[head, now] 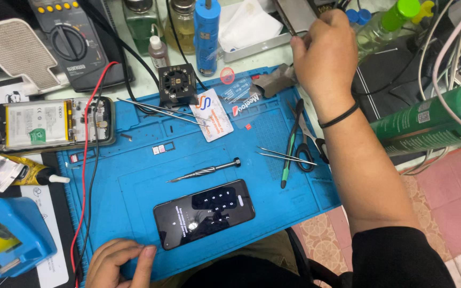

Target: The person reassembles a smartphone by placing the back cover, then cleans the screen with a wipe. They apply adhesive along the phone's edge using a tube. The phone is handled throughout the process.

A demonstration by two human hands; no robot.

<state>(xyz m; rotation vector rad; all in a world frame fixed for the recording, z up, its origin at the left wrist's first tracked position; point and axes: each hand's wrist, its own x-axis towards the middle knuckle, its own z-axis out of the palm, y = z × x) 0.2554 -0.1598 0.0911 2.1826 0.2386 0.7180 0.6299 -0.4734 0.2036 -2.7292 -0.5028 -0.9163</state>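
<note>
Glossy black phone [204, 214] flat on rubbery blue mat [134, 176]; left hand [116, 262] fingers curled, right hand [324, 53] fingers unclear.

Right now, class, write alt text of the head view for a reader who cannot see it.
A lit smartphone lies on a blue repair mat. The left hand rests at the mat's near edge, and the right hand reaches to the far side past scissors.

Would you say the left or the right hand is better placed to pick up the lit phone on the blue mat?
Probably left: the left hand rests beside the phone, while the right hand reaches far off.
</note>
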